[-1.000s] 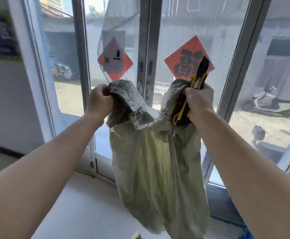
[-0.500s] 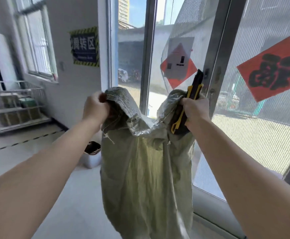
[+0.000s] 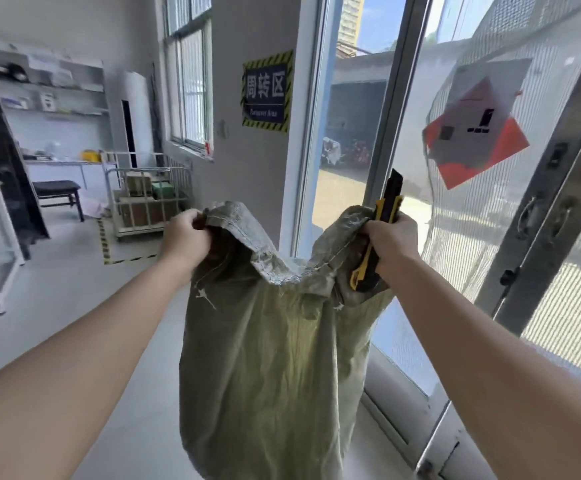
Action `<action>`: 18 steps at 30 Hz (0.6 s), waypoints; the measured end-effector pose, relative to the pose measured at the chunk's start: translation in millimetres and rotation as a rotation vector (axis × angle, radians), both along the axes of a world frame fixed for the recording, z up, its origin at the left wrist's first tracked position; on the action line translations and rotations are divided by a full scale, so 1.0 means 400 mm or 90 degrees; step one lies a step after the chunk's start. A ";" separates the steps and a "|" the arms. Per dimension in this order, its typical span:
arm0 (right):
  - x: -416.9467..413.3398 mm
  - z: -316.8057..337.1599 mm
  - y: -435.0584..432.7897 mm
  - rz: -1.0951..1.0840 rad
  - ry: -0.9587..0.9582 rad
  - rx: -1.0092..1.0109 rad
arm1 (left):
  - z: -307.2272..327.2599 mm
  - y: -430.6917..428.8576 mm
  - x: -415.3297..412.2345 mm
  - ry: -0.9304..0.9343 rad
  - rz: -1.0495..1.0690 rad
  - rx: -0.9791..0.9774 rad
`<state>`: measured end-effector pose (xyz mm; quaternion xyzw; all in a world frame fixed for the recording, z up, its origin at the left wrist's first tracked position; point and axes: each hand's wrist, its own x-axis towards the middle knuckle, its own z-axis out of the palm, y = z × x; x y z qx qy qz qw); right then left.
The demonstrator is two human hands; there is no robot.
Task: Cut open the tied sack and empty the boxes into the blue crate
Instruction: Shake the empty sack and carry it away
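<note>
Sack [image 3: 275, 358] of green woven cloth hangs slack between two raised arms, its long axis straight down toward the floor. Its upper edge sags between the fists in front of the glass door [image 3: 555, 216]. It looks limp and flat, so I judge that little or nothing is left inside, though its bottom runs out of frame.

The left hand [image 3: 185, 237] grips the left corner of that edge, fingers curled into bunched fabric. The right hand [image 3: 391, 242] clamps the right corner together with a utility knife [image 3: 390, 197], whose black-and-yellow body stands nearly upright, one end above the fist. Whether its blade is out cannot be told.

Both hands sit at about equal height, the sack directly below and between them. Neither boxes nor blue crate shows, so which way the crate lies from the hands cannot be told.
</note>
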<state>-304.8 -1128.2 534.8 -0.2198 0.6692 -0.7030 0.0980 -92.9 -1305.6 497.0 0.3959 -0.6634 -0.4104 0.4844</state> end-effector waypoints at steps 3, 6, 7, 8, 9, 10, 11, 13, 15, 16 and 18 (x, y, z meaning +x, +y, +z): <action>0.005 -0.018 -0.066 0.021 -0.001 0.014 | -0.021 -0.050 0.029 -0.022 0.034 0.012; 0.013 -0.028 -0.146 0.039 -0.006 0.012 | -0.037 -0.109 0.049 -0.036 0.056 0.028; 0.016 -0.033 -0.176 0.046 -0.007 0.012 | -0.042 -0.132 0.055 -0.038 0.060 0.030; 0.021 -0.037 -0.206 0.054 -0.008 0.014 | -0.047 -0.156 0.062 -0.041 0.061 0.033; 0.026 -0.044 -0.237 0.061 -0.010 0.015 | -0.054 -0.183 0.069 -0.044 0.060 0.039; 0.031 -0.050 -0.268 0.065 -0.012 0.017 | -0.059 -0.211 0.076 -0.046 0.057 0.049; 0.035 -0.058 -0.300 0.066 -0.015 0.020 | -0.066 -0.240 0.082 -0.052 0.055 0.060; 0.041 -0.073 -0.362 0.068 -0.022 0.028 | -0.078 -0.299 0.094 -0.065 0.054 0.072; 0.042 -0.087 -0.425 0.063 -0.032 0.034 | -0.091 -0.362 0.102 -0.079 0.048 0.080; 0.043 -0.095 -0.456 0.060 -0.035 0.035 | -0.096 -0.391 0.105 -0.087 0.042 0.085; 0.043 -0.115 -0.516 0.054 -0.035 0.045 | -0.109 -0.450 0.111 -0.105 0.023 0.096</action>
